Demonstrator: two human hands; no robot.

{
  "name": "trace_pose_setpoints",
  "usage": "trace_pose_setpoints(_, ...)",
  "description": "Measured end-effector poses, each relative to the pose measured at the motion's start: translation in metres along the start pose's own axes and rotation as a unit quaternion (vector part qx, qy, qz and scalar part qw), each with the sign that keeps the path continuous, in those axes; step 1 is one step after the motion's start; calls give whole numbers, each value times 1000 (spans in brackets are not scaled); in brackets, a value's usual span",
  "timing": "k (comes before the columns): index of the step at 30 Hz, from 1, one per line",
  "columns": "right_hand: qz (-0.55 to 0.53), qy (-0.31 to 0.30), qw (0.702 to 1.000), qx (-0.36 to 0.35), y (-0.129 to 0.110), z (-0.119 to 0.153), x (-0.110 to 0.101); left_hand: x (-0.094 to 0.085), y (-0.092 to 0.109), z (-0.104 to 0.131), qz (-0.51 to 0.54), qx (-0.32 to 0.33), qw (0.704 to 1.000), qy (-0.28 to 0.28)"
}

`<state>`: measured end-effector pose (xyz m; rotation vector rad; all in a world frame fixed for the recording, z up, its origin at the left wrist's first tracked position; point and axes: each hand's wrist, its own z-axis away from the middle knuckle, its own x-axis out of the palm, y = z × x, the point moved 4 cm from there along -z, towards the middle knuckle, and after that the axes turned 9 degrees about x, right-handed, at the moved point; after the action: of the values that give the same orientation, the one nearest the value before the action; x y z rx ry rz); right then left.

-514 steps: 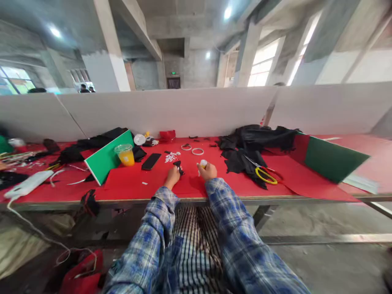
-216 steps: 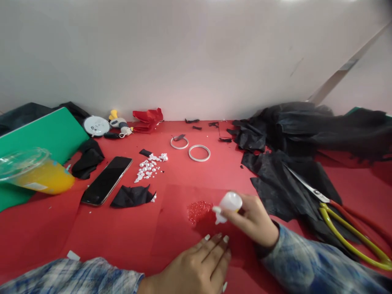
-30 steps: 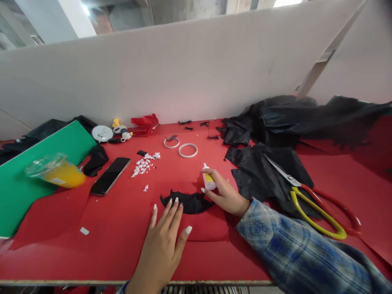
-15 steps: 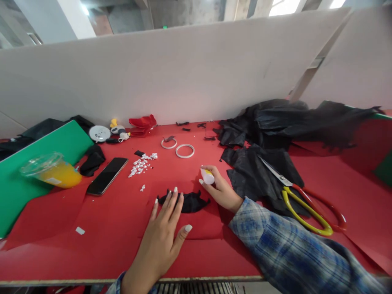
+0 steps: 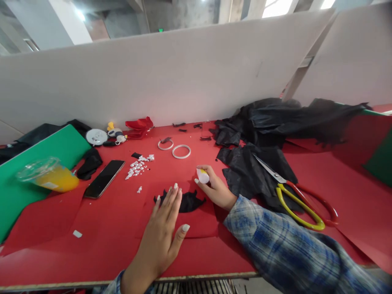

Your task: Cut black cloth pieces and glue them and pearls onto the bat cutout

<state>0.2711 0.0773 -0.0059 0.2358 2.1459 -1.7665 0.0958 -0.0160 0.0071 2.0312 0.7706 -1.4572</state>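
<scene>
Premises: by appearance a craft workshop.
Concrete (image 5: 183,16): bare, along the top edge; bright window (image 5: 277,7), upper right.
Partition (image 5: 171,73): pale panels across the upper half — a bench screen.
Worktop (image 5: 107,253): red-covered, green dividers (image 5: 63,143) at left and right edges.
Supplies: black sheeting (image 5: 241,163), large scissors (image 5: 280,178) at right — loose white beads (image 5: 136,167) left of centre.

Lays the left hand (image 5: 161,234) palm down, long fingers (image 5: 171,208) stretched forward and left thumb (image 5: 177,241) splayed out to the right. Curls the right hand (image 5: 216,188) into a grip, right thumb (image 5: 203,187) pointing leftward, below the index finger (image 5: 208,168). Slants the right forearm (image 5: 275,241) in from the lower right, baring the left wrist (image 5: 130,272) near the bottom edge.
</scene>
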Motion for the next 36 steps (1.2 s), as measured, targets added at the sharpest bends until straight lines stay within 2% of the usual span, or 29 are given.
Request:
trace_pose_setpoints(3,-4,5,1000,3,1,0,0,1,1,1,5,17,1000,-10)
trace_pose_setpoints(7,-10,5,1000,7,1,0,1,-3,-3,2,5,-49,997,53)
trace_pose_setpoints(8,-9,3,1000,7,1,0,1,-2,-3,1,3,-44,998,49)
trace_pose_setpoints(11,-5,10,1000,9,0,0,0,5,2,-4,2,20,1000,-20)
trace_pose_setpoints(15,2,18,1000,7,-1,0,-1,7,-1,-8,-14,-9,1000,-23)
trace_pose_setpoints(17,3,18,1000,4,-1,1,-1,6,1,-10,-17,8,999,-48)
trace_pose_setpoints(19,3,24,1000,4,-1,1,-1,1,3,-11,-22,31,997,-74)
trace_pose_setpoints(24,-19,46,999,-11,-4,1,-4,-32,6,-22,-25,45,997,-65)
trace_pose_setpoints(26,-36,68,997,-18,-8,0,-9,-38,8,-33,-10,37,997,-73)
trace_pose_setpoints(28,-60,100,993,-30,-14,0,-18,-35,10,-47,-4,18,996,-83)
trace_pose_setpoints(31,-98,148,983,-45,-21,0,-30,-16,15,-66,-11,12,993,-118)
trace_pose_setpoints(34,-116,159,980,-29,-23,1,-36,2,13,-75,-22,-1,990,-142)
trace_pose_setpoints(36,-117,154,981,-16,-22,2,-35,6,8,-75,-12,-21,990,-141)
